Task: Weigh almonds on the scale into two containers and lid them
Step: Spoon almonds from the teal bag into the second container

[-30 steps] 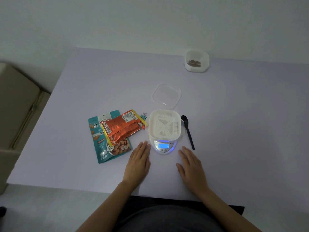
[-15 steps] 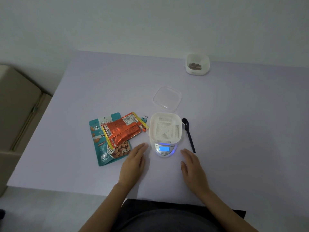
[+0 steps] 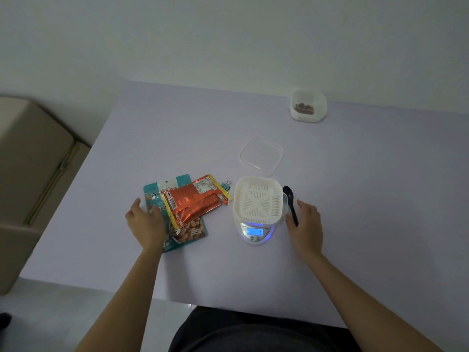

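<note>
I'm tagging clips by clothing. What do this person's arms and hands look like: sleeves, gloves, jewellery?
The left forearm and right forearm are bare to the frame edge, with no sleeve in view. The left hand and right hand wear no gloves, and no watch, bracelet or ring shows.

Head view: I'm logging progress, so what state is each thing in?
Scale: on, display lit.
Container on scale: empty, unlidded.
Clear lid: off, flat on table.
Far container: holds almonds.
Almond bag: flat, left hand over it.
Spoon: lying beside scale, right hand at it.
</note>
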